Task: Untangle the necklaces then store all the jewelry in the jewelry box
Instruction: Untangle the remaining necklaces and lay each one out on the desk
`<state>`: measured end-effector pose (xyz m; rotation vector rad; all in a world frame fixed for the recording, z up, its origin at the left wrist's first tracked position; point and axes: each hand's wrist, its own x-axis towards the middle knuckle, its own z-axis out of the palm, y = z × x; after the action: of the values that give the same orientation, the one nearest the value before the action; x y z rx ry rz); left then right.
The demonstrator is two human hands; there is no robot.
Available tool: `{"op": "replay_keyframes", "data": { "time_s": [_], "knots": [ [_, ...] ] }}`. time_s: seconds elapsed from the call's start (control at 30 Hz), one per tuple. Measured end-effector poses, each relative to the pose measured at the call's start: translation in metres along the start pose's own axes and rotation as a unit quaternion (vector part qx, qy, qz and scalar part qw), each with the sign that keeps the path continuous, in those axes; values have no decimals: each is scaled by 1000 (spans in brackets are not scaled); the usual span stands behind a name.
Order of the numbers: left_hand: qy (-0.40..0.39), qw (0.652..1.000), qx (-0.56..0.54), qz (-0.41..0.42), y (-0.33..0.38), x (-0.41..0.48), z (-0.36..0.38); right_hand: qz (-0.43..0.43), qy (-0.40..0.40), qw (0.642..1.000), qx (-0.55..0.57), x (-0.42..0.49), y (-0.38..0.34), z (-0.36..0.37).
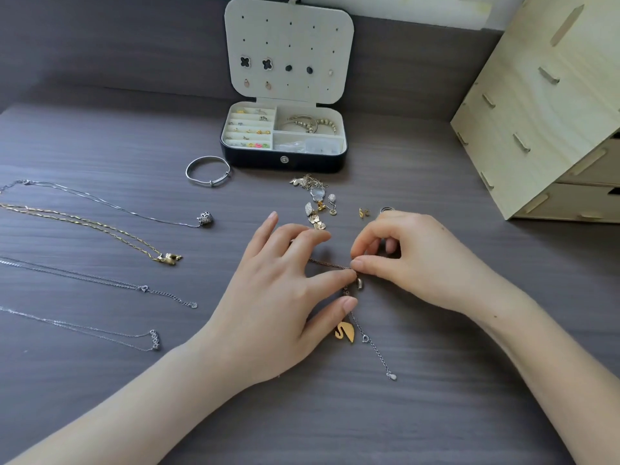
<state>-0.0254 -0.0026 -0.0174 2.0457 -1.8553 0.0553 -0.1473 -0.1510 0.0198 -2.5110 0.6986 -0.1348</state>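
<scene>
A tangle of thin chains point(330, 263) lies on the grey table between my hands. My left hand point(285, 290) presses on it, its thumb and forefinger tips on the chain. My right hand point(406, 260) pinches the chain at the knot. Below them lie a gold swan pendant point(345, 332) and a silver extender chain point(379, 355). The black jewelry box point(285, 161) stands open at the back, holding rings, bracelets and earrings. Several untangled necklaces lie at the left, one with a silver pendant point(205, 219), another with a gold pendant point(169, 258).
A silver bangle point(208, 171) lies left of the box. A heap of small gold and silver pieces point(317, 201) sits in front of it, with a gold earring point(364, 213) to the right. A pale wooden drawer unit point(550, 112) stands at the right.
</scene>
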Motion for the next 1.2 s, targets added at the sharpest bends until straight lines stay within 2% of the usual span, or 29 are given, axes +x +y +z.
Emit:
{"op": "replay_keyframes", "data": {
  "time_s": [0.1, 0.33, 0.47, 0.57, 0.7, 0.83, 0.97, 1.2],
  "knots": [
    [3, 1000, -5, -2, -1, 0, -1, -8, -36, 999, -25, 3, -2, -6],
    [13, 1000, -8, 19, -1, 0, 1, -30, -52, 985, -164, 2, -16, -2],
    [6, 1000, -17, 19, -2, 0, 0, -2, -74, 980, -182, 6, -21, -1],
    [2, 999, -25, 20, -2, 0, 0, 13, -53, 990, -128, 7, -18, 1],
    [4, 999, -27, 25, -2, 0, 1, 37, -14, 999, 19, 8, -11, 4],
    [7, 999, -30, 28, -3, -1, 1, 91, 43, 982, 158, 10, -9, 4],
    [12, 999, -28, 29, -3, -2, 2, 122, 80, 969, 201, 12, -7, 6],
    [32, 998, -20, 46, -3, -2, 2, 169, 70, 933, 311, 13, -1, 5]
  ]
}}
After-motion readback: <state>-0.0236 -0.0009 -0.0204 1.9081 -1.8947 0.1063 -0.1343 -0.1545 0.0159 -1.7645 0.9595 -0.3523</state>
